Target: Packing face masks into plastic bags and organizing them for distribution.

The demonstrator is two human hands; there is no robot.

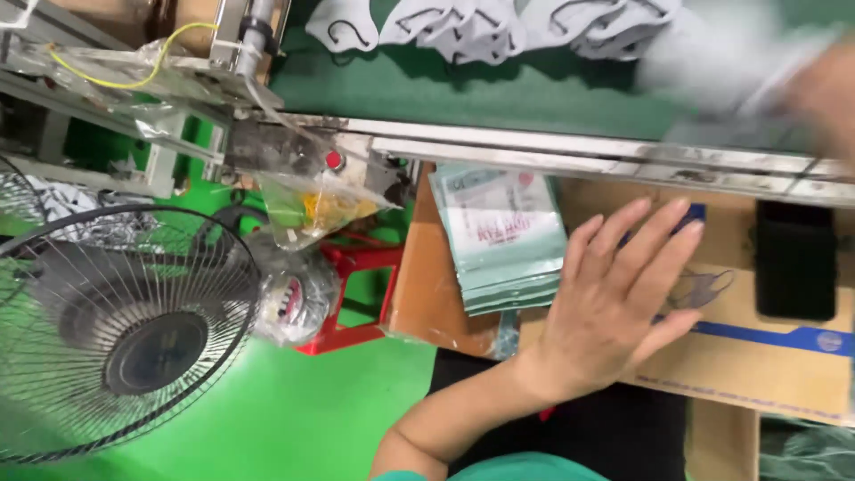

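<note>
Left hand (614, 303) lies flat with fingers spread on the cardboard box (757, 356), holding nothing, just right of the packet stack (503, 236); right hand (819, 89) is too blurred to tell. Gray masks (463, 27) wait beyond.

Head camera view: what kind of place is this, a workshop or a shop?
Most likely a small factory packing line: grey face masks lie on a green conveyor belt, and a stack of printed pouches sits beside the left hand.

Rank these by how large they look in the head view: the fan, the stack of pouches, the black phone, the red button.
1. Fan, though nearness to the camera enlarges it.
2. Stack of pouches.
3. Black phone.
4. Red button, by far the smallest.
</note>
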